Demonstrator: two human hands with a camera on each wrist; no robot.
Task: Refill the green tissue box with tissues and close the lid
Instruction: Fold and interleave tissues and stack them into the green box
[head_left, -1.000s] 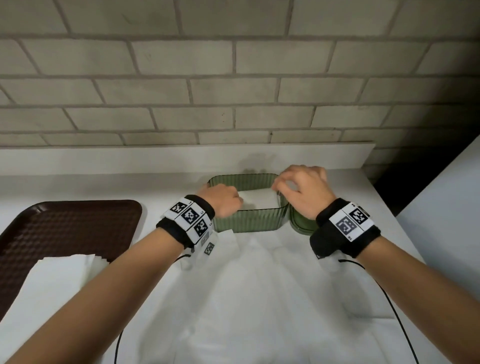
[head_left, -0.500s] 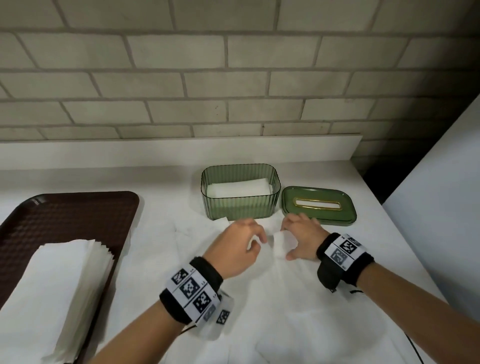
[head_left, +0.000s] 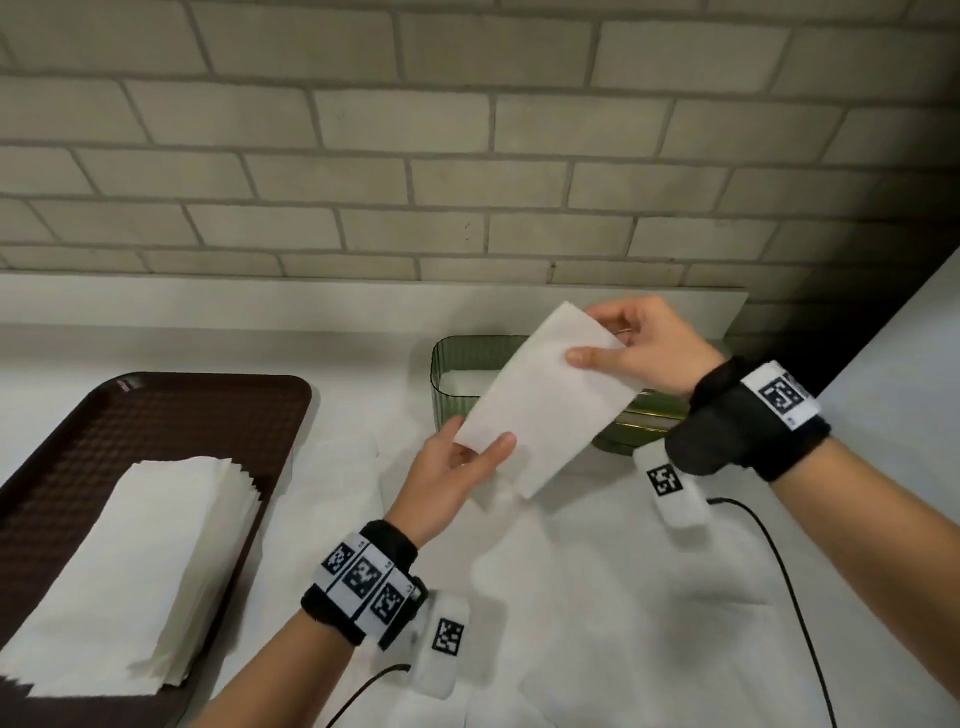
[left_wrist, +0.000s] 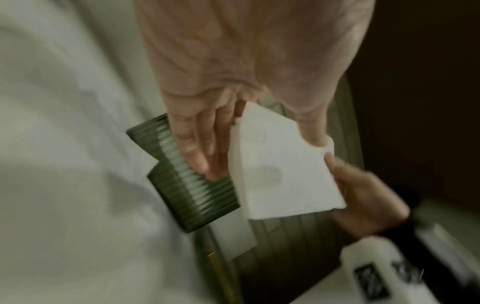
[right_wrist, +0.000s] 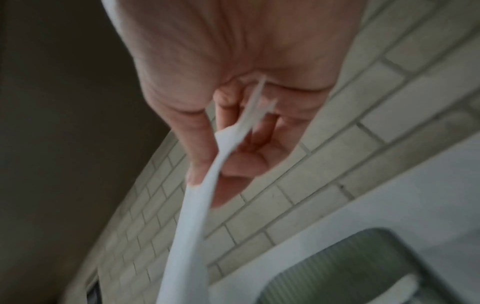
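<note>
A folded white tissue hangs tilted in the air in front of the open green tissue box. My left hand pinches its lower left corner between thumb and fingers. My right hand pinches its upper right end. In the left wrist view the tissue covers part of the ribbed box. The right wrist view shows the tissue edge-on between thumb and fingers, with the box below. White tissues lie inside the box. The green lid lies right of the box, mostly hidden.
A brown tray at the left holds a stack of white tissues. Loose white sheets cover the counter in front of me. A brick wall rises behind the box. Black cables trail from both wrists.
Both hands left the box, came down to the counter in front of it, picked up a folded tissue and have now raised it toward the box.
</note>
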